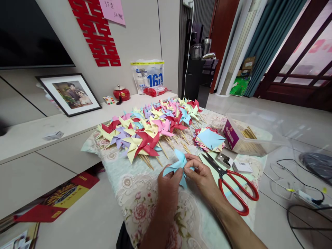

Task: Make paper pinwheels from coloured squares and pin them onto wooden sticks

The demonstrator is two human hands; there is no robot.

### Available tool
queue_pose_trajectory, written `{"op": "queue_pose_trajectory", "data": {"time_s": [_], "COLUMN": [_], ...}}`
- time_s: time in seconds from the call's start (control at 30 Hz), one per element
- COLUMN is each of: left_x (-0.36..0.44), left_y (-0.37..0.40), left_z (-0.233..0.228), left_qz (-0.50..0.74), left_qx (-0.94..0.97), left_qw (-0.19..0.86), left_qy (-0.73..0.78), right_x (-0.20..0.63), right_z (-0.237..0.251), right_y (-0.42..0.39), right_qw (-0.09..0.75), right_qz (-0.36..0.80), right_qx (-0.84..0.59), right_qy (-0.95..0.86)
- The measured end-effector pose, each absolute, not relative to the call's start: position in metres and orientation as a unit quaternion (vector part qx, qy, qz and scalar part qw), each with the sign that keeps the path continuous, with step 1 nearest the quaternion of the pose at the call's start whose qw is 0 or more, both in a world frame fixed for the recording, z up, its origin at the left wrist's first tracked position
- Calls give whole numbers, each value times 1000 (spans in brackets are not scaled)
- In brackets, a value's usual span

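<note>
A light blue paper pinwheel [178,162] is held between both hands above the floral tablecloth [140,211]. My left hand [169,181] is closed on its left side, thumb near the middle. With thumb and fingers pinched, my right hand [199,169] grips it close to the centre; whether a pin sits there is too small to tell. Red-handled scissors [228,174] lie with blades partly apart just right of my right hand. Beyond the hands, many finished pinwheels [147,141] in red, yellow, pink, purple and blue lie heaped on their sticks.
A stack of cut paper squares [209,138] lies behind the scissors. To its right stands a clear plastic box [249,145] with wooden sticks, with small white boxes [242,167] in front. A framed photo [70,95] leans on the cabinet. Cables [298,176] lie on the floor at right.
</note>
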State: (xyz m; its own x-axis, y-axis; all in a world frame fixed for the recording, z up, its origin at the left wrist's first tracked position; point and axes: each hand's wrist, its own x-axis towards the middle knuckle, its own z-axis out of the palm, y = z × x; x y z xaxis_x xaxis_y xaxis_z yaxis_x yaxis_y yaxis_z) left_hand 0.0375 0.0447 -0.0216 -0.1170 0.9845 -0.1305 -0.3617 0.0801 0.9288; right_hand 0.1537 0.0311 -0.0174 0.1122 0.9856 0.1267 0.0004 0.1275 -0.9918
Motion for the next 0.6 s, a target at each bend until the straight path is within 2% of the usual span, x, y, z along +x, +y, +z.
{"op": "queue_pose_trajectory", "data": {"time_s": [0.17, 0.6], "left_x": [37, 34], "left_y": [44, 46], "left_z": [-22, -27], "left_qz": [578, 561], "left_qx": [328, 361], "left_qw": [597, 575], "left_qy": [449, 474], "right_x": [154, 154], "right_z": [-18, -21], "right_y": [32, 33], "right_qw": [557, 551], "right_qz": [435, 396], "right_qx": [-493, -517], "right_qy": [-507, -522]}}
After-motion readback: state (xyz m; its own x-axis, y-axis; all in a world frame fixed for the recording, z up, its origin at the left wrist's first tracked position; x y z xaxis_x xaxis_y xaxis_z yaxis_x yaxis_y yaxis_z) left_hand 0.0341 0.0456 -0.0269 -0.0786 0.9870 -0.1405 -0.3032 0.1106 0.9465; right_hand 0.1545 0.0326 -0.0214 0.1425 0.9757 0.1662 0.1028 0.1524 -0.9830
